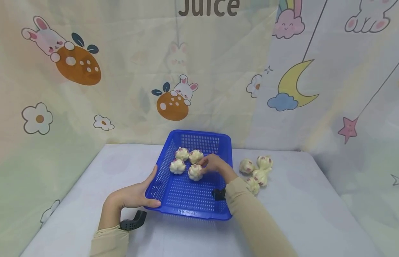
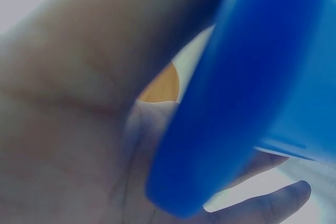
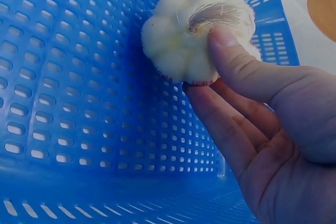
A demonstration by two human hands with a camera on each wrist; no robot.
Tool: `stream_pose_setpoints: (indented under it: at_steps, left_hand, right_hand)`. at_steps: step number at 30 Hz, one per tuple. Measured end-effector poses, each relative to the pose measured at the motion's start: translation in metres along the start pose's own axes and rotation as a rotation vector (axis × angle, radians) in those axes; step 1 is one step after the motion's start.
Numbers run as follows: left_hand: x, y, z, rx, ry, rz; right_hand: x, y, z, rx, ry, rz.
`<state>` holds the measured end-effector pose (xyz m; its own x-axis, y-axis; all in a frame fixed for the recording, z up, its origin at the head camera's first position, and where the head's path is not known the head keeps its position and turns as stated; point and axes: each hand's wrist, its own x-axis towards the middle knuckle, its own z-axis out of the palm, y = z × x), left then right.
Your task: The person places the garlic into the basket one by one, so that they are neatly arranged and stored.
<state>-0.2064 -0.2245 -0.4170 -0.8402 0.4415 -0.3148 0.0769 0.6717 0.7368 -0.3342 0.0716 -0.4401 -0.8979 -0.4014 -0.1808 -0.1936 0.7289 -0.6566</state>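
Note:
My right hand (image 1: 213, 164) is inside the blue plastic basket (image 1: 199, 214), pinching a garlic bulb (image 1: 194, 172) between thumb and fingers. In the right wrist view, the thumb lies over the root end of this garlic bulb (image 3: 176, 40) while the fingers support it from below. Three more bulbs sit in the basket: one at the left (image 1: 177, 166), two farther back. My left hand (image 1: 133, 194) grips the basket's left side near the front corner. Its thumb rests at the rim, and the left wrist view has the blue rim (image 2: 210, 119) between thumb and fingers.
Several garlic bulbs (image 1: 264, 162) lie in a cluster on the white table (image 1: 299, 200), right of the basket and partly behind my right forearm. A printed cloth (image 1: 128, 89) with cartoon rabbits hangs behind the table's back edge.

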Motion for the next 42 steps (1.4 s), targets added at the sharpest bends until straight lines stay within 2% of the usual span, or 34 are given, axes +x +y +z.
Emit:
stream_pose_setpoints:
  at_steps: [17, 29, 42]
  left_hand:
    - [-0.0013, -0.0019, 0.0001, 0.01, 0.004, 0.009]
    - [-0.001, -0.0012, 0.0006, 0.018, 0.004, 0.032]
    - [0.0003, -0.0044, 0.0007, 0.03, 0.007, 0.021]
  right_hand:
    - [-0.0011, -0.0035, 0.0045, -0.073, 0.05, -0.023]
    - [-0.0031, -0.006, 0.0035, -0.042, 0.071, -0.02]
    - [0.0045, -0.0021, 0.006, -0.013, 0.074, -0.021]
